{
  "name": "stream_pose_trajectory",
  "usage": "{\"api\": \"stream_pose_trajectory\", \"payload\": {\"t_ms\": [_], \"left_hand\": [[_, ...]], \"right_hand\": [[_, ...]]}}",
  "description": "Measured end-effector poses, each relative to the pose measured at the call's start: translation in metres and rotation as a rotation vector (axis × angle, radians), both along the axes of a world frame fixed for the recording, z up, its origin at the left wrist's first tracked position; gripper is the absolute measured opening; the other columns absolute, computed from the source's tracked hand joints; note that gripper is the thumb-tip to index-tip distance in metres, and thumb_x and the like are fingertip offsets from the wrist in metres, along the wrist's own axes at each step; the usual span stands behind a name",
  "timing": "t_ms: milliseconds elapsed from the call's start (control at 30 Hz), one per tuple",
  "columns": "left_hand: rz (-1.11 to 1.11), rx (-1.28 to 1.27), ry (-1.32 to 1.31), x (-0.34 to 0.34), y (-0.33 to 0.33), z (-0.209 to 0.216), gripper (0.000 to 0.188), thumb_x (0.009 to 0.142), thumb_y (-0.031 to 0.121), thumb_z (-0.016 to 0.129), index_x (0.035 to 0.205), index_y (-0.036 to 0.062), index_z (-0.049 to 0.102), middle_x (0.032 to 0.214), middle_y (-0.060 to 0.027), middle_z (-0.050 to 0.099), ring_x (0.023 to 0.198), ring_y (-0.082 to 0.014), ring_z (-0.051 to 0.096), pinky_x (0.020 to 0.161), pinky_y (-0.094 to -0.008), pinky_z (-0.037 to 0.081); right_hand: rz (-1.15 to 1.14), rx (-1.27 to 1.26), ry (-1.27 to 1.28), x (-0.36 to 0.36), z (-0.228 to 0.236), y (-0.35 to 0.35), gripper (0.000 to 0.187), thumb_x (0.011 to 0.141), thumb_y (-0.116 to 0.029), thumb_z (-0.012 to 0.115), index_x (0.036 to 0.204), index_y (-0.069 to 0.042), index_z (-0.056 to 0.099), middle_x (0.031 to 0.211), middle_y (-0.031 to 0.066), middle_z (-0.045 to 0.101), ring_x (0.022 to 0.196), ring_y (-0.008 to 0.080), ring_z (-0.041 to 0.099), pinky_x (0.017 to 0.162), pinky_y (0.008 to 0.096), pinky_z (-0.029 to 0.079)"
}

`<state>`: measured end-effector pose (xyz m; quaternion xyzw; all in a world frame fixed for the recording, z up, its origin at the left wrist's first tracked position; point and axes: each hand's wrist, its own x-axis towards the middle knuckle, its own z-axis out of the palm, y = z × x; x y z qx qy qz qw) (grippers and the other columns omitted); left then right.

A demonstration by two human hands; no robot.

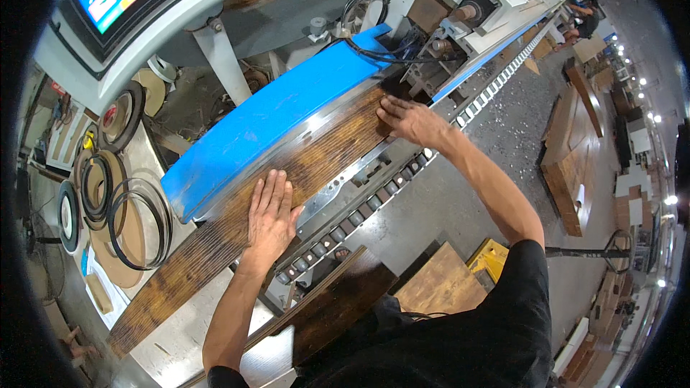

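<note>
The left hand (272, 221) and right hand (415, 122) rest unclenched upon the wooden board (194, 266), which should be pressed evenly and kept straight beside the blue guard (269, 118).

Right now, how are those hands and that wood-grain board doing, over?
Left hand flat on wood-grain board; right hand near its far end. Board alongside blue panel. Black cable crosses panel's far end.

A brown board (227, 234) (darkly streaked) lies diagonally.
</note>
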<state>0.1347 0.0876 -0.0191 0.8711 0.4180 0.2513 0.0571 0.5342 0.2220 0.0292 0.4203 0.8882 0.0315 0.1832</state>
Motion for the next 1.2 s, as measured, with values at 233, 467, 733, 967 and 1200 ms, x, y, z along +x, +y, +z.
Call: {"api": "stream_pose_trajectory", "payload": {"t_ms": [233,467,733,967,1200], "left_hand": [[0.006,-0.007,0.025,0.070,0.034,0.007,0.062,0.089,0.018,0.072,0.143,-0.0032,0.049,0.153,-0.0227,0.044,0.144,-0.0406,0.040,0.118,-0.0556,0.031],[-0.111,-0.107,0.011,0.061,0.029,0.036,0.060,0.085,0.019,0.076,0.135,-0.0050,0.055,0.150,-0.0210,0.047,0.144,-0.0394,0.038,0.118,-0.0530,0.034],[0.030,-0.058,0.068,-0.065,-0.037,0.015,0.073,0.096,0.029,0.066,0.157,0.0104,0.032,0.163,-0.0129,0.032,0.153,-0.0307,0.024,0.124,-0.0517,0.021],[0.078,0.043,0.007,0.009,-0.001,-0.019,0.081,0.101,0.042,0.055,0.163,0.0136,0.011,0.170,-0.0073,0.009,0.157,-0.0236,0.003,0.128,-0.0445,0.005],[0.086,0.105,-0.135,0.050,0.013,-0.043,0.084,0.100,0.041,0.056,0.163,0.0142,0.006,0.170,-0.0116,0.006,0.157,-0.0304,0.004,0.127,-0.0473,0.009]], "right_hand": [[0.268,0.092,0.540,-0.047,-0.027,-0.034,0.059,0.097,-0.047,0.058,0.145,-0.013,0.052,0.155,0.0097,0.044,0.146,0.0271,0.038,0.118,0.0396,0.037],[0.134,0.202,0.399,0.011,-0.016,-0.004,0.059,0.089,-0.039,0.069,0.140,-0.013,0.055,0.145,0.0114,0.053,0.136,0.0280,0.050,0.104,0.0417,0.051],[0.132,0.071,0.917,-0.139,0.096,0.097,0.042,0.101,-0.034,0.056,0.122,0.002,0.066,0.130,0.0237,0.062,0.127,0.0381,0.054,0.108,0.0464,0.042],[-0.176,-0.259,0.416,-0.214,-0.030,0.273,0.074,0.105,-0.049,0.037,0.152,0.008,0.034,0.163,0.0250,0.025,0.154,0.0354,0.018,0.126,0.0432,0.018],[0.063,-0.272,0.214,-0.235,-0.046,0.282,0.060,0.104,-0.030,0.034,0.159,-0.006,0.026,0.166,0.0167,0.020,0.154,0.0335,0.018,0.125,0.0441,0.021]]}}
